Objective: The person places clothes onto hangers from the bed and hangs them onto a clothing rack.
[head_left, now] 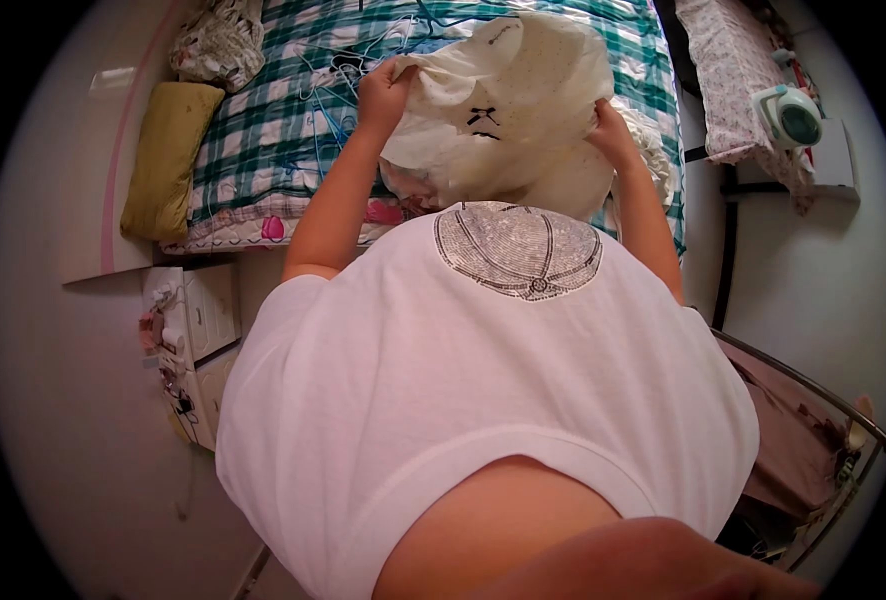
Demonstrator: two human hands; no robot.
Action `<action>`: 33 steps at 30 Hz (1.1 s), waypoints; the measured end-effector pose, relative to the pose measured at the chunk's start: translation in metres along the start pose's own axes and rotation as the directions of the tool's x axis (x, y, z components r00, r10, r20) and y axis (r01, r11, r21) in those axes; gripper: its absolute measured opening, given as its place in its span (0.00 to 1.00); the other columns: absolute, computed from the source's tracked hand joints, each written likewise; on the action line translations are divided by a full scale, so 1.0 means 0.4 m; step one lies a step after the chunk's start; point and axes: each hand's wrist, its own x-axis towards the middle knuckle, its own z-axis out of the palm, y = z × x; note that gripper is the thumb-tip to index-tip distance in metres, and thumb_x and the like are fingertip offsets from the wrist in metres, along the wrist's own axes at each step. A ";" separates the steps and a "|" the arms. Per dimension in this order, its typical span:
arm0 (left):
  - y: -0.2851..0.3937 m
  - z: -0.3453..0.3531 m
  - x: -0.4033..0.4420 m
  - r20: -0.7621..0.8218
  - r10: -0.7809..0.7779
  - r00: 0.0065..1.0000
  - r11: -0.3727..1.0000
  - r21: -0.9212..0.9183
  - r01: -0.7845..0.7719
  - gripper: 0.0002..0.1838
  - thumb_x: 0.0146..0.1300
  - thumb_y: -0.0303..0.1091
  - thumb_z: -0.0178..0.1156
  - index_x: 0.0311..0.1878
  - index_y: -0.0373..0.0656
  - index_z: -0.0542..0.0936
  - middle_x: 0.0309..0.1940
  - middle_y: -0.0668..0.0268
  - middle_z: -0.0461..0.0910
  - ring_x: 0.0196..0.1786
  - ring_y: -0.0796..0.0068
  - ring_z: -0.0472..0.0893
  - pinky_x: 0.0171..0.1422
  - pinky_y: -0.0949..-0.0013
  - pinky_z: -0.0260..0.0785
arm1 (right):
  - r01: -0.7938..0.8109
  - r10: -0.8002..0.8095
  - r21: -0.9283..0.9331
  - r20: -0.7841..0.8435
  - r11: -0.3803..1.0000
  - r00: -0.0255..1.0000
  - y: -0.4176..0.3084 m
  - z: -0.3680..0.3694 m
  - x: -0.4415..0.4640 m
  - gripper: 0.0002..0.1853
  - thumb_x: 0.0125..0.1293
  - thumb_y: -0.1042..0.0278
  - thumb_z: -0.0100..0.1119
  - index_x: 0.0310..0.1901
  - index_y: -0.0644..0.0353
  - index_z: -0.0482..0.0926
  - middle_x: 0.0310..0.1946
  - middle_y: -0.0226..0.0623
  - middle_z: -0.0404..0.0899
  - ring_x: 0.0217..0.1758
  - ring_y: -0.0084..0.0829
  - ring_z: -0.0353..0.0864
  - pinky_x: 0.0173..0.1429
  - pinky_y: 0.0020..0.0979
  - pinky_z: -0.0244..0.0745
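Between my two hands, a thin cream garment (pixel 523 95) with fine specks and small black bow-like marks is spread out above the bed. My left hand (pixel 385 92) is closed on its upper left edge, with the cloth bunched at the fingers. On the opposite side my right hand (pixel 611 132) grips the right edge, its fingertips partly hidden by the fabric. Several blue and white hangers (pixel 331 118) lie on the bed beside my left hand. Some whitish cloth (pixel 653 150) lies just right of my right hand.
A green-and-white checked bed cover (pixel 238 150) lies beneath. An olive pillow (pixel 170 155) and a crumpled patterned cloth (pixel 221 45) are at the left. White drawers (pixel 208 310) stand lower left. A pale green-and-white appliance (pixel 791 117) is at the right, above a metal rail (pixel 823 395).
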 end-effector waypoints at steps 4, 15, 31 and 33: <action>0.028 -0.013 0.001 -0.032 0.023 0.999 0.997 0.079 -0.020 0.10 0.59 0.38 0.55 0.36 0.41 0.78 0.24 0.69 0.77 0.27 0.84 0.71 0.32 0.77 0.63 | 0.013 -0.014 -0.187 0.000 0.982 1.000 0.077 0.026 -0.009 0.19 0.46 0.73 0.60 0.43 0.64 0.73 0.38 0.46 0.77 0.40 0.40 0.77 0.43 0.32 0.70; -0.001 -0.028 0.003 -0.040 0.032 0.999 0.998 0.051 -0.030 0.10 0.59 0.36 0.55 0.38 0.41 0.78 0.25 0.69 0.77 0.28 0.83 0.73 0.35 0.77 0.64 | -0.131 0.129 -0.010 -0.112 0.991 0.985 0.115 0.079 -0.049 0.17 0.51 0.66 0.59 0.43 0.65 0.73 0.36 0.44 0.75 0.39 0.36 0.75 0.42 0.32 0.70; 0.042 0.015 -0.008 0.438 0.127 0.890 0.964 0.157 -0.215 0.10 0.53 0.29 0.58 0.40 0.42 0.77 0.28 0.64 0.79 0.30 0.77 0.76 0.36 0.75 0.67 | 0.200 -0.343 -0.364 -0.385 0.910 0.857 0.025 0.070 0.018 0.32 0.43 0.62 0.66 0.51 0.59 0.64 0.47 0.43 0.65 0.51 0.43 0.65 0.56 0.41 0.58; 0.033 0.015 -0.009 0.466 0.148 0.872 0.971 0.097 -0.217 0.10 0.53 0.28 0.59 0.40 0.41 0.77 0.28 0.65 0.79 0.30 0.78 0.76 0.36 0.75 0.67 | 0.234 -0.291 -0.239 -0.240 0.942 0.926 0.034 0.055 0.019 0.23 0.47 0.64 0.63 0.46 0.60 0.70 0.40 0.39 0.71 0.43 0.37 0.70 0.49 0.36 0.62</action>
